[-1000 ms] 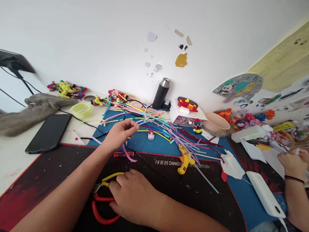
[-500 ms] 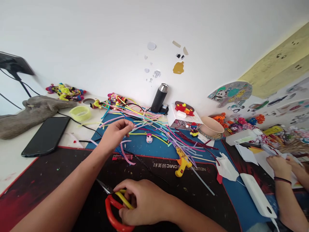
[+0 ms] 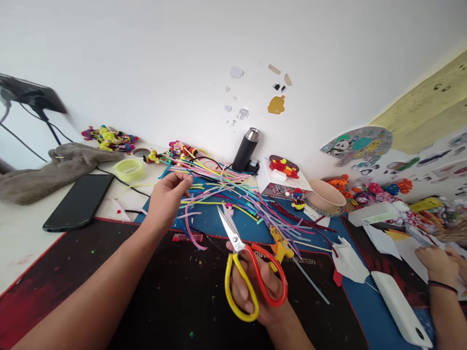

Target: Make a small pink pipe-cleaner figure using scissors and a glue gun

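In my right hand (image 3: 268, 311) are scissors (image 3: 235, 240) with one yellow and one red handle. Their blades point up and away, slightly apart, and the fingers are in and behind the loops. My left hand (image 3: 166, 199) is raised over the left end of a pile of coloured pipe cleaners (image 3: 233, 187), thumb and forefinger pinched together. Whatever sits in that pinch is too small to make out. Just behind the scissor tips is a small pink-and-white figure (image 3: 229, 208). The yellow glue gun (image 3: 280, 245) lies beyond my right hand, partly covered by the red handle.
To the left lie a phone (image 3: 78, 201), a yellow-green roll (image 3: 129, 170) and a grey plush (image 3: 62, 170). A black thermos (image 3: 246, 149), a white box (image 3: 275, 182) and a bowl (image 3: 326, 195) line the wall. Another person's hands (image 3: 436, 265) work at the right.
My right hand has lifted and turned the scissors from low on the dark mat, so the blades now point away. The left hand stays pinched near the pile. The view has shifted slightly.
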A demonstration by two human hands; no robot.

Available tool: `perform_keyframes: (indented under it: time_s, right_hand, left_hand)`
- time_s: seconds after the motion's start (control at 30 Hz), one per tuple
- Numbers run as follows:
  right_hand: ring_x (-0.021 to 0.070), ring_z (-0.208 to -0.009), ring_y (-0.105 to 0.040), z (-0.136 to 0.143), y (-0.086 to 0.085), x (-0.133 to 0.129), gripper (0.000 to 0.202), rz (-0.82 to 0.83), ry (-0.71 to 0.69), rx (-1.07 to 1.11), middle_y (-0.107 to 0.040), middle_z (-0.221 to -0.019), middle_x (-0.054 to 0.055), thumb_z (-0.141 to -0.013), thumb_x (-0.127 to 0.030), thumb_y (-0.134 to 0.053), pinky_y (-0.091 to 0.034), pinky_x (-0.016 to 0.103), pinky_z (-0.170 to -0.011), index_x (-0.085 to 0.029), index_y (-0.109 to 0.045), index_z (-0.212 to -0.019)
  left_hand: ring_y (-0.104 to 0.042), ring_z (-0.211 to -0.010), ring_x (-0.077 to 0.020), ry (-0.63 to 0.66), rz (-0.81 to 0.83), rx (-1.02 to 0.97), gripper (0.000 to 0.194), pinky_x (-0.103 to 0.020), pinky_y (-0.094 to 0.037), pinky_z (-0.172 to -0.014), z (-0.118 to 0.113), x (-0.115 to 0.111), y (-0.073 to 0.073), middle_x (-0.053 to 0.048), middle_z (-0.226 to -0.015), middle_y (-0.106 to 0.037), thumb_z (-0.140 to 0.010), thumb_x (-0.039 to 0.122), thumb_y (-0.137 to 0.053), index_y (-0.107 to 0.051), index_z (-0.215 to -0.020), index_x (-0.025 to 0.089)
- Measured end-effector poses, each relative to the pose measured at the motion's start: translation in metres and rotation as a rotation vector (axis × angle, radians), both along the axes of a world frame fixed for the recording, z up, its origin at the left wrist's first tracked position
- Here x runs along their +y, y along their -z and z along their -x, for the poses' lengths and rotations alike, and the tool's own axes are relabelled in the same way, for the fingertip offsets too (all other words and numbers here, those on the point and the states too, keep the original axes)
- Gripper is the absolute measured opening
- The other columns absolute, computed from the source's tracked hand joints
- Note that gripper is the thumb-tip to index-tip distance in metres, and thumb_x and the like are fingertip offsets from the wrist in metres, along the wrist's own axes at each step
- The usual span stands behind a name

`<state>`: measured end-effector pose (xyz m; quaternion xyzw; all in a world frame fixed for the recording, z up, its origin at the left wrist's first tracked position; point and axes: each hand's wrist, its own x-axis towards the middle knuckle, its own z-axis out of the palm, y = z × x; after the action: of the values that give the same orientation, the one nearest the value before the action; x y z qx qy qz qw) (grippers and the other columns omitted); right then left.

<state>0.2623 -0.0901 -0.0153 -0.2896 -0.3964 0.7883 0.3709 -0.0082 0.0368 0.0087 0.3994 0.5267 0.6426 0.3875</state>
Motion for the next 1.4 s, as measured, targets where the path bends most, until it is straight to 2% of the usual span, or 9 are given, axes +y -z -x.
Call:
perform_keyframes:
  time_s: [0.13,0.23,0.43,0.53,0.67,0.83,1.03,1.23,1.4]
  right_hand:
    - [0.0112,-0.045,-0.042,0.015,0.013,0.022,0.065,0.005,0.060,-0.010,-0.055,-0.066,-0.005,-0.098,-0.068,-0.072,-0.033,0.025,-0.046,-0.019,-0.068,-0.139]
    - [0.0123,-0.049,-0.052,0.029,0.010,0.034,0.064,-0.060,-0.010,-0.081,-0.063,-0.070,-0.003,-0.096,-0.062,-0.079,-0.034,0.023,-0.045,-0.019,-0.064,-0.140]
    - [0.0194,-0.060,-0.072,0.038,0.008,0.050,0.073,-0.139,-0.022,-0.128,-0.071,-0.073,0.003,-0.095,-0.083,-0.069,-0.051,0.025,-0.054,-0.016,-0.069,-0.123]
    - [0.0222,-0.065,-0.077,0.039,0.009,0.059,0.082,-0.140,-0.034,-0.139,-0.076,-0.080,0.007,-0.092,-0.091,-0.063,-0.058,0.029,-0.061,-0.016,-0.067,-0.127]
    - [0.0260,-0.070,-0.081,0.043,0.008,0.066,0.097,-0.153,-0.078,-0.200,-0.079,-0.086,0.012,-0.082,-0.098,-0.066,-0.063,0.036,-0.071,-0.015,-0.065,-0.131]
    - [0.0292,-0.076,-0.082,0.044,0.011,0.063,0.102,-0.180,-0.092,-0.180,-0.080,-0.093,0.014,-0.078,-0.102,-0.065,-0.064,0.041,-0.074,-0.016,-0.066,-0.134]
    - [0.0181,-0.056,-0.073,0.046,0.003,0.058,0.070,-0.189,0.024,-0.305,-0.078,-0.088,0.009,-0.097,-0.080,-0.068,-0.054,0.028,-0.057,-0.015,-0.071,-0.123]
    - [0.0139,-0.050,-0.065,0.046,-0.006,0.060,0.059,-0.191,0.079,-0.358,-0.071,-0.077,0.002,-0.097,-0.072,-0.073,-0.050,0.027,-0.052,-0.015,-0.073,-0.114]
    - [0.0115,-0.048,-0.060,0.039,-0.004,0.059,0.052,-0.253,0.070,-0.436,-0.066,-0.074,-0.001,-0.098,-0.066,-0.075,-0.047,0.025,-0.050,-0.017,-0.074,-0.113]
  left_hand:
    - [-0.056,-0.064,-0.0171,0.030,0.027,0.053,0.025,-0.031,-0.047,-0.065,-0.003,-0.001,0.002,0.002,-0.073,-0.063,-0.081,0.047,-0.078,-0.067,-0.080,0.024]
    - [-0.057,-0.064,-0.0173,0.069,0.050,0.081,0.025,-0.031,-0.047,-0.065,-0.003,-0.003,0.001,0.002,-0.072,-0.063,-0.080,0.048,-0.079,-0.069,-0.079,0.024]
    - [-0.055,-0.065,-0.0164,0.180,0.060,0.103,0.026,-0.030,-0.046,-0.065,-0.009,-0.005,-0.003,0.002,-0.073,-0.063,-0.076,0.046,-0.082,-0.068,-0.078,0.023]
    - [-0.054,-0.064,-0.0167,0.216,0.071,0.127,0.028,-0.030,-0.046,-0.063,-0.011,-0.007,-0.006,0.002,-0.071,-0.062,-0.076,0.049,-0.081,-0.068,-0.077,0.023]
    - [-0.054,-0.065,-0.0176,0.242,0.089,0.155,0.031,-0.030,-0.047,-0.061,-0.012,-0.009,-0.008,0.001,-0.071,-0.062,-0.077,0.052,-0.081,-0.068,-0.077,0.024]
    - [-0.055,-0.068,-0.0177,0.256,0.102,0.160,0.034,-0.029,-0.048,-0.062,-0.012,-0.009,-0.007,0.000,-0.077,-0.065,-0.077,0.055,-0.081,-0.069,-0.079,0.023]
    - [-0.055,-0.071,-0.0170,0.322,0.118,0.184,0.039,-0.027,-0.049,-0.064,-0.012,-0.009,-0.005,0.000,-0.079,-0.064,-0.078,0.059,-0.082,-0.069,-0.081,0.022]
    - [-0.055,-0.072,-0.0169,0.451,0.134,0.239,0.045,-0.027,-0.048,-0.066,-0.007,-0.009,0.000,0.000,-0.082,-0.065,-0.079,0.064,-0.082,-0.072,-0.085,0.021]
    - [-0.054,-0.068,-0.0163,0.536,0.183,0.275,0.053,-0.028,-0.047,-0.063,-0.006,-0.008,-0.005,0.001,-0.076,-0.063,-0.075,0.071,-0.085,-0.073,-0.081,0.020]
